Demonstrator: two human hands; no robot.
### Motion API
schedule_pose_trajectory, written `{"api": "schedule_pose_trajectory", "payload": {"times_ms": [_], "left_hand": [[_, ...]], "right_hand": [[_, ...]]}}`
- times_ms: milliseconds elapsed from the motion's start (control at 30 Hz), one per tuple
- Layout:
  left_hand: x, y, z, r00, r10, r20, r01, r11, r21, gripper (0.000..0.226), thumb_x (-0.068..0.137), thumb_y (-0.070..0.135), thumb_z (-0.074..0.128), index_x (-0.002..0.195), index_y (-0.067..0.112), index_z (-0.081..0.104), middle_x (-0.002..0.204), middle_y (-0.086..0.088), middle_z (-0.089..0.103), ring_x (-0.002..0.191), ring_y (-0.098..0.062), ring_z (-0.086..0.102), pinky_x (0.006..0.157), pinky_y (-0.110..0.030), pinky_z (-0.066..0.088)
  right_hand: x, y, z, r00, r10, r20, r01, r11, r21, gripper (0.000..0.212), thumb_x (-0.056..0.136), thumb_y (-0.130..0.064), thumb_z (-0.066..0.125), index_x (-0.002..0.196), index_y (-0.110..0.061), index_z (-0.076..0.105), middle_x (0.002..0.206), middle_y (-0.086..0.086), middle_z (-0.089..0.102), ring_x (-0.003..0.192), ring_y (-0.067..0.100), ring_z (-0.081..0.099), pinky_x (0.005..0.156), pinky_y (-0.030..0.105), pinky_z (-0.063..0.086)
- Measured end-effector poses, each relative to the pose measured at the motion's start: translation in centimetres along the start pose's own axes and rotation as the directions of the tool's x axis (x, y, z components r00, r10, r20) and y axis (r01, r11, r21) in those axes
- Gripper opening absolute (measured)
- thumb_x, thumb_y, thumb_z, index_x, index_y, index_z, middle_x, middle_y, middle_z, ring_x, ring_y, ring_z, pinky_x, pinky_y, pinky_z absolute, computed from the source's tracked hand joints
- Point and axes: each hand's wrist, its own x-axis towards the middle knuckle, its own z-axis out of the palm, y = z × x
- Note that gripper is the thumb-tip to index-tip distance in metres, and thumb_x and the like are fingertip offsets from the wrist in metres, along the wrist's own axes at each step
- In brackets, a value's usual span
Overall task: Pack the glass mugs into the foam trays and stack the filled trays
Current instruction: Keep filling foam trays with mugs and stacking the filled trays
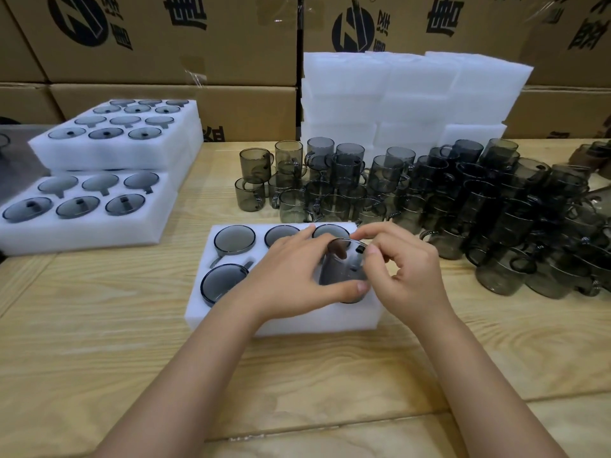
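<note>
While both hands close on it, I see the smoky glass mug (345,269) tilted over the front right pocket of the foam tray (297,322), with its lower end at the pocket's mouth. The left hand (291,276) wraps its body from the left, thumb curled under and fingers over the top. The right hand (406,269) pinches its upper rim beside the handle stub, so the mug sits between the two palms. Four seated mugs (234,239) fill other pockets of the same tray. Behind it, loose mugs (463,200) stand stacked across the wooden table (99,325). Filled trays (109,150) are piled far left, blank foam blocks (413,94) rise at the back, and cardboard boxes (165,38) stand behind them.
</note>
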Motion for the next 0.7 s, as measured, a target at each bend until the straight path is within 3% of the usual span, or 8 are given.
{"api": "schedule_pose_trajectory", "payload": {"times_ms": [133,233,333,400,533,633,700], "left_hand": [[0.1,0.0,0.0,1.0,-0.017,-0.012,0.017,1.0,-0.006,0.07,0.058,0.077,0.061,0.112,0.032,0.052,0.112,0.017,0.055,0.137,-0.005,0.028,0.094,-0.031,0.037],[0.3,0.2,0.1,1.0,-0.018,-0.013,0.019,0.997,0.08,0.087,0.048,0.086,0.05,0.116,0.031,0.051,0.112,0.015,0.055,0.127,-0.01,0.04,0.094,-0.035,0.041],[0.4,0.2,0.4,1.0,-0.002,-0.014,0.004,0.994,0.106,0.095,0.046,0.089,0.048,0.121,0.031,0.049,0.119,0.015,0.056,0.132,-0.011,0.035,0.095,-0.032,0.036],[0.4,0.2,0.4,1.0,0.003,-0.016,-0.001,0.996,0.084,0.095,0.047,0.088,0.052,0.123,0.031,0.049,0.125,0.016,0.054,0.137,-0.009,0.027,0.095,-0.03,0.03],[0.4,0.1,0.2,1.0,0.006,-0.018,-0.005,0.997,0.073,0.093,0.048,0.081,0.063,0.127,0.034,0.049,0.134,0.019,0.05,0.142,-0.009,0.02,0.105,-0.034,0.028],[0.3,0.3,0.2,0.999,0.043,-0.028,-0.041,0.996,0.084,0.099,0.051,0.077,0.07,0.136,0.037,0.038,0.143,0.017,0.043,0.141,-0.013,0.027,0.109,-0.038,0.029],[0.2,0.3,0.3,0.999,0.015,-0.029,-0.014,0.998,0.068,0.115,0.05,0.084,0.061,0.146,0.034,0.022,0.146,0.015,0.04,0.139,-0.012,0.03,0.11,-0.038,0.03]], "right_hand": [[0.1,0.1,-0.2,0.995,0.043,0.084,-0.05,0.996,0.075,0.029,0.076,-0.017,0.041,0.053,-0.003,0.05,0.08,-0.002,0.06,0.071,0.037,0.061,0.062,0.038,0.042],[0.1,0.4,0.0,0.993,0.049,0.107,-0.054,0.997,0.048,0.026,0.077,-0.014,0.042,0.056,-0.003,0.051,0.078,0.003,0.06,0.073,0.032,0.06,0.064,0.035,0.042],[-0.1,0.5,0.7,0.993,0.062,0.104,-0.064,0.998,0.012,0.02,0.081,-0.003,0.045,0.063,-0.001,0.053,0.076,0.008,0.061,0.071,0.027,0.056,0.064,0.035,0.041],[-0.2,0.4,0.9,0.992,0.084,0.093,-0.085,0.996,0.005,0.024,0.086,-0.012,0.041,0.07,0.0,0.055,0.074,0.008,0.06,0.069,0.022,0.054,0.063,0.035,0.041],[0.2,0.1,0.8,0.981,0.12,0.152,-0.123,0.992,0.01,0.03,0.088,-0.026,0.037,0.086,-0.007,0.06,0.074,-0.013,0.054,0.068,-0.001,0.05,0.062,0.011,0.036],[0.5,-0.1,0.8,0.973,0.097,0.211,-0.095,0.995,-0.02,0.035,0.089,-0.028,0.037,0.091,-0.008,0.065,0.083,-0.008,0.06,0.077,-0.001,0.051,0.069,0.009,0.035],[0.5,-0.1,0.6,0.964,0.098,0.246,-0.093,0.995,-0.032,0.036,0.089,-0.03,0.036,0.092,-0.008,0.065,0.085,-0.006,0.061,0.078,0.003,0.049,0.071,0.012,0.036]]}}
